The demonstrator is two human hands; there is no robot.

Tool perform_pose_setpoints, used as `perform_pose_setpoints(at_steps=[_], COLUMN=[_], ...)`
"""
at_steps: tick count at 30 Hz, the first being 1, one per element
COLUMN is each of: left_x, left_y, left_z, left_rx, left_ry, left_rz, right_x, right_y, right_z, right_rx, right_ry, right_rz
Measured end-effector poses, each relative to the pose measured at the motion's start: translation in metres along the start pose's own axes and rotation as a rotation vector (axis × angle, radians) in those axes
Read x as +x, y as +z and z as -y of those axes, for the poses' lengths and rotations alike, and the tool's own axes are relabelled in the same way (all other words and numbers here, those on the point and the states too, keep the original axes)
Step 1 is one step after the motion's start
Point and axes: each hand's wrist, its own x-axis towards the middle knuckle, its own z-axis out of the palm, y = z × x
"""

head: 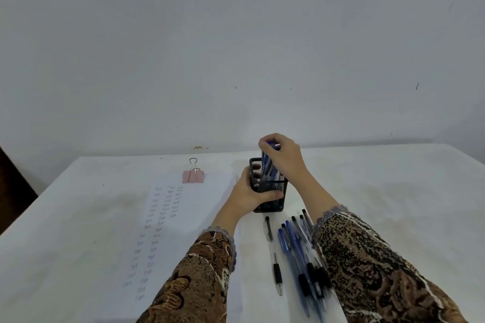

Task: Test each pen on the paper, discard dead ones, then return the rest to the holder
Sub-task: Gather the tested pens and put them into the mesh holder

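Loose blue and black plastic pens (291, 241): probably light, slick; take mid-barrel. Left hand (246, 191) grips black wire-mesh holder (273, 186); right hand (286, 157) pinches blue pen bundle (267, 162).

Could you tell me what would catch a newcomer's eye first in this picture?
At mid-table the left hand grips a black mesh holder while the right hand holds a bunch of blue pens in it. Loose pens lie nearer the person, and a clipped paper covered in test scribbles lies left.
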Motion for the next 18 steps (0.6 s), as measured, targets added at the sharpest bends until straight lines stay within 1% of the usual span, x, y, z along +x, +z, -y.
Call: perform_pose_setpoints(at_steps=[2,5,9,11,13,15,16,17,18], left_x=[0.001,0.0,0.001,0.0,-0.001,-0.002,-0.003,-0.003,-0.004], left_y=[-0.001,0.0,-0.001,0.0,0.0,0.0,0.0,-0.001,-0.001], left_z=[0.001,0.002,0.003,0.003,0.001,0.001,0.001,0.001,0.002], left_rx=[0.002,0.007,-0.005,0.007,0.013,0.026,0.03,0.029,0.023], left_ry=[0.001,0.004,-0.002,0.002,0.003,-0.003,-0.001,0.005,0.013], left_rz=[0.006,0.012,0.011,0.006,0.0,0.001,0.006,0.011,0.02], right_x=[0.0,-0.007,-0.015,-0.02,-0.026,-0.035,-0.039,-0.044,-0.049], right_y=[-0.004,-0.009,-0.013,-0.018,-0.027,-0.039,-0.045,-0.05,-0.055], right_z=[0.0,0.0,-0.004,-0.002,0.002,0.001,-0.002,-0.007,-0.013], right_rx=[-0.068,0.023,0.082,0.177,0.22,0.148,0.093,0.017,-0.106], right_ry=[0.023,0.009,0.064,0.106,0.146,0.219,0.279,0.349,0.42], right_rz=[0.088,0.064,0.128,0.069,-0.095,-0.228,-0.238,-0.206,-0.139])
